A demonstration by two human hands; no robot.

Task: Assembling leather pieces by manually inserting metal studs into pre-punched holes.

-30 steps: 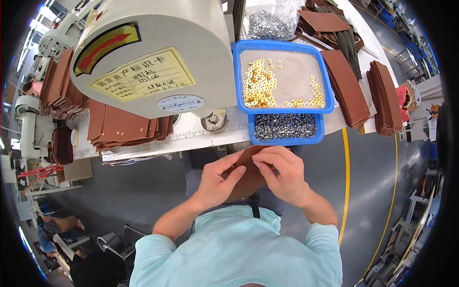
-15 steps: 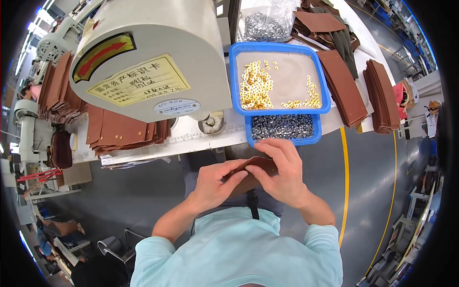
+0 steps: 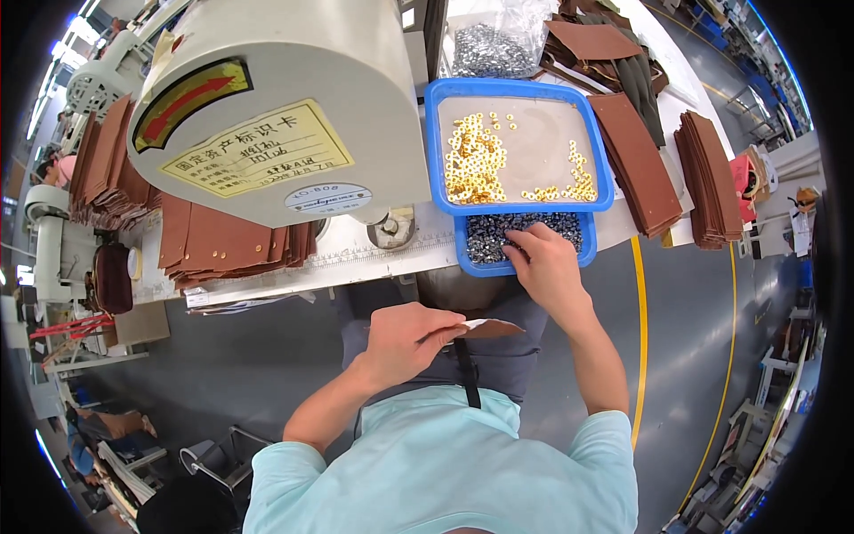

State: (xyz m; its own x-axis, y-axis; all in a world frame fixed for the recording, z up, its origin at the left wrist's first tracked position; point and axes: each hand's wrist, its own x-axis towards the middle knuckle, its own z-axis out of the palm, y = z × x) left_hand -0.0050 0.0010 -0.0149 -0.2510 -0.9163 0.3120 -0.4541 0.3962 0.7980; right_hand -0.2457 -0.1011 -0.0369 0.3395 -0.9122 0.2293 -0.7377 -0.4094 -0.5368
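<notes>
Left hand [image 3: 405, 343] pinches a brown leather piece [image 3: 485, 328] by its near edge, held flat over the lap, below the bench edge. Right hand [image 3: 544, 265] reaches into the small blue tray of dark metal fittings [image 3: 498, 238], fingertips curled among them (cannot tell whether one is caught). Larger blue tray of gold eyelets [image 3: 476, 165] sits just behind; the white press machine [image 3: 276, 107] stands left of it. Risk: fittings are tiny and heaped, so a shallow pinch could drop one to the floor, or the thin-edge hold could let the leather sag.

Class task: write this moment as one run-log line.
left hand: holds brown leather piece | right hand: fingers in small blue tray of dark rivets
</notes>
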